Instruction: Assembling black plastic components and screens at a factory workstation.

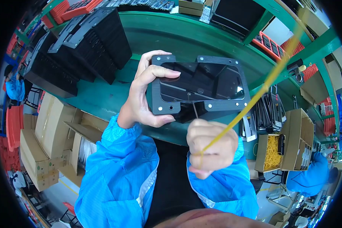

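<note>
My left hand [144,89] grips the left end of a thick black frame [224,105], its thumb lying on the front. Set in this frame is a glossy black rectangular panel [205,81] that looks like a phone screen, with reflections on it. Bright round studs dot the frame's corners. Just below the frame's lower edge, my right hand [212,146] is closed in a fist around a thin metal rod [195,110], which points up at the gap in that edge. A yellow cord or band [250,102] runs from this fist to the upper right, blurred there; its far end is unclear.
Tall stacks of black trays [91,41] stand left on the green bench [98,95]. Cardboard boxes [49,129] sit at lower left. To the right are black frame-like parts [269,110] and a carton of yellow bands [273,152]. Co-workers in blue [309,176] sit farther off.
</note>
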A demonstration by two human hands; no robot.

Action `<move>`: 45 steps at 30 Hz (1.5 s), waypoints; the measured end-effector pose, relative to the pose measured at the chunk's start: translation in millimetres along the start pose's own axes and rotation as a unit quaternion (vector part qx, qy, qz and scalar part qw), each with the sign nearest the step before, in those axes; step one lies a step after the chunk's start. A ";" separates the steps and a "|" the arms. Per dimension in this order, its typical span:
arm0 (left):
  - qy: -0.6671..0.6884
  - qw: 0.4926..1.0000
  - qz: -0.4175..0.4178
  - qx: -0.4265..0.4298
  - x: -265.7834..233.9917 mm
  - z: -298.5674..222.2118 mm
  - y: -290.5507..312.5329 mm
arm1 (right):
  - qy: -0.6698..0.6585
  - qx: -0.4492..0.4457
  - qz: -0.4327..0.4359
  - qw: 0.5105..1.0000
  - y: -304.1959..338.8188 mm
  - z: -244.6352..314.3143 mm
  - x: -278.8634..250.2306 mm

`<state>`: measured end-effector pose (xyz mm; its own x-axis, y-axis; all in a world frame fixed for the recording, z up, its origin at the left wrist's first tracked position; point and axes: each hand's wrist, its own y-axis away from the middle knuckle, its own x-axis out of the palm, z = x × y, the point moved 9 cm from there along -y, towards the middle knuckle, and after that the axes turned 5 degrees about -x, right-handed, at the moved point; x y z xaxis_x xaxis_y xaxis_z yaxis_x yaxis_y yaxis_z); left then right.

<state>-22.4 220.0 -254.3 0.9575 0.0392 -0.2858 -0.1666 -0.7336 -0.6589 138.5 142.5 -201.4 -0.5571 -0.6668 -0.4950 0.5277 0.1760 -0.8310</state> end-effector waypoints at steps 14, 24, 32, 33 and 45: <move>0.404 0.866 -0.107 -0.275 -23.7 73.6 -1.6 | -0.174 -0.096 -0.496 0.845 48.0 32.2 -80.8; -0.254 0.923 -0.196 -0.213 -60.2 184.0 89.4 | 0.484 0.431 -0.237 0.724 154.5 -38.0 -211.4; -0.400 0.890 -0.059 -0.212 -35.8 235.3 159.3 | 0.413 0.333 -0.315 0.787 153.5 -23.5 -240.2; -0.461 0.864 -0.041 -0.198 -31.7 229.7 175.0 | 0.404 0.335 -0.313 0.792 152.4 -22.5 -237.5; -0.372 0.868 -0.138 -0.299 -55.8 74.1 196.1 | 0.405 0.377 -0.331 0.764 133.4 26.0 -146.6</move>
<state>-125.9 124.2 -419.1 0.4873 0.5340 -0.6909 0.4106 -0.8384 -0.3584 307.2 244.9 -233.1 -0.9155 0.2911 -0.2775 0.0075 -0.6775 -0.7355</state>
